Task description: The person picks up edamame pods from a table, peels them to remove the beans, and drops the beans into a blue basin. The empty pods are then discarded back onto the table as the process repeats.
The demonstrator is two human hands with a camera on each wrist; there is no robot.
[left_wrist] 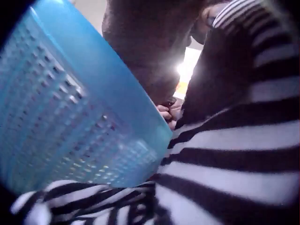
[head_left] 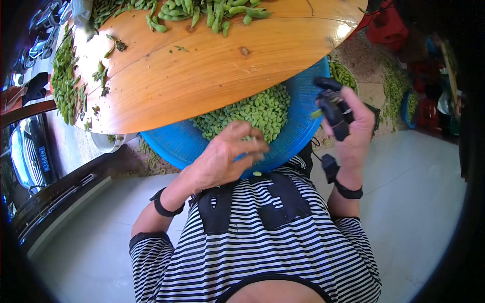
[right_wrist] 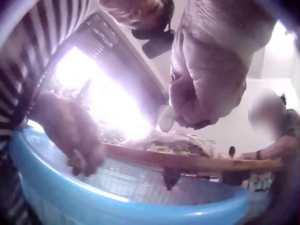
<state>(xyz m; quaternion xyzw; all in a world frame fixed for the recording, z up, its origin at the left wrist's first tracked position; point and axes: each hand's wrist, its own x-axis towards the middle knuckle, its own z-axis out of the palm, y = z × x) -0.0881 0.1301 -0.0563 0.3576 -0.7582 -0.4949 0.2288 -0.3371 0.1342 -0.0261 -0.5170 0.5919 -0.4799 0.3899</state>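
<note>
My left hand, blurred, hangs with bent fingers over a blue plastic basket. Shelled green soybeans lie inside the basket. In the right wrist view a small green spot shows at the left hand's fingertips; I cannot tell whether they pinch it. My right hand, with black covers on thumb and fingers, is raised at the basket's right rim. It pinches a green soybean pod; a pale green piece shows beside this hand in the right wrist view. One loose bean lies at the basket's near edge.
A wooden table overhangs the basket's far side, with soybean pods heaped at its far edge and more pods at its left. Another container of pods stands right of the basket. A person is across the table.
</note>
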